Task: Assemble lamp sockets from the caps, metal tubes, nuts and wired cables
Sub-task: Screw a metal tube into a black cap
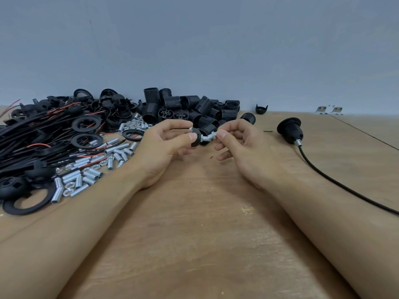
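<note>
Cap and tube held above the table [194, 234]
Left hand [164, 147] pinching black cap [196, 138]; right hand [239, 143] pinching metal tube [207, 138], near socket pile [190, 108]

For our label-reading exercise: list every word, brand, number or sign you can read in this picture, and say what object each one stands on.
None: no readable text appears anywhere in this view.
The black threaded sockets show only moulded slots on their ends, no lettering.
The two small metal brackets by the wall are too small and blurred to show any marking.
The black cap held in the left hand bears no visible mark.
</note>
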`<state>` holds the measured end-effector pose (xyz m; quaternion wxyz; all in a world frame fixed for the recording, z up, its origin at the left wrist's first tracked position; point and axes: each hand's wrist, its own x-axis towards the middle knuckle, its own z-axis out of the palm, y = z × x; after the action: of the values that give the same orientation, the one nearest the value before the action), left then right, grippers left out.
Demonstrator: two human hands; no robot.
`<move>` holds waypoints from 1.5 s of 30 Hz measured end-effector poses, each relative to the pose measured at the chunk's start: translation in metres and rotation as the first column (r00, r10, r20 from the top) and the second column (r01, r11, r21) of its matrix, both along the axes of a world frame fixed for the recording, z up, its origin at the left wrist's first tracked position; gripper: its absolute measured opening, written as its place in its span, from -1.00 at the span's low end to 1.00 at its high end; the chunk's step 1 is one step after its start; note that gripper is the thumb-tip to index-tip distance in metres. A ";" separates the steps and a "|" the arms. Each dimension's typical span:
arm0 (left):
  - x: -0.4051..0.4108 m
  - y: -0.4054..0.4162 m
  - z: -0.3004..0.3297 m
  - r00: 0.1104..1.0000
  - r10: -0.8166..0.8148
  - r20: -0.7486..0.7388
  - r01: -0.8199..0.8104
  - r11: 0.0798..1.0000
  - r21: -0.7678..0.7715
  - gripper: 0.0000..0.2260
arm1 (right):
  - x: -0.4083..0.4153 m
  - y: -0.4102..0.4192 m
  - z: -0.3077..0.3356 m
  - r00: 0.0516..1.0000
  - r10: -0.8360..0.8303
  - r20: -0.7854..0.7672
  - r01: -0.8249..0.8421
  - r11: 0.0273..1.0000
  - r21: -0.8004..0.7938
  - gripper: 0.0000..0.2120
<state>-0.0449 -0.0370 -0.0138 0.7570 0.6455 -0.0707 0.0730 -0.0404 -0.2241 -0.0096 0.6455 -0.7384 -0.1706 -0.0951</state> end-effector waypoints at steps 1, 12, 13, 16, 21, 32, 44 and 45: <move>0.001 0.001 -0.001 1.000 -0.012 0.007 0.012 1.000 -0.022 -0.74 | 0.000 0.000 0.000 1.000 -0.005 -0.011 0.006 1.000 0.010 -0.96; 0.004 0.020 0.005 0.839 0.373 0.397 -0.529 0.731 0.431 -0.73 | 0.004 -0.004 0.004 0.991 -0.037 -0.132 0.065 0.975 0.213 -0.94; 0.007 0.031 0.008 0.760 0.470 0.448 -0.646 0.620 0.446 -0.70 | 0.005 -0.005 0.004 0.989 -0.051 -0.142 0.079 0.975 0.205 -0.93; 0.011 0.068 0.014 0.693 0.600 0.401 -0.696 0.409 0.591 -0.49 | 0.006 -0.004 0.001 0.986 -0.063 -0.152 0.090 0.980 0.176 -0.92; 0.010 0.113 0.015 0.624 0.690 0.368 -0.461 -0.057 0.886 -0.71 | 0.007 -0.004 -0.001 0.988 -0.071 -0.138 0.089 0.988 0.128 -0.91; 0.026 0.120 0.009 0.788 0.551 0.276 -0.435 0.180 0.882 -0.66 | 0.004 -0.007 0.002 0.987 -0.072 -0.145 0.086 0.991 0.099 -0.91; 0.040 0.119 0.012 0.865 0.462 0.197 -0.214 -0.015 0.977 -0.50 | 0.007 -0.005 -0.002 0.989 -0.029 -0.146 0.038 0.998 0.058 -0.89; 0.043 0.119 0.014 0.869 0.459 0.186 -0.185 -0.046 0.982 -0.51 | 0.007 -0.005 -0.003 0.989 -0.026 -0.144 0.034 0.998 0.051 -0.89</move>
<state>-0.0017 0.0821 0.0002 0.0658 0.9826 0.1296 0.1154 -0.0329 -0.2286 -0.0124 0.6740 -0.7283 -0.1103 -0.0561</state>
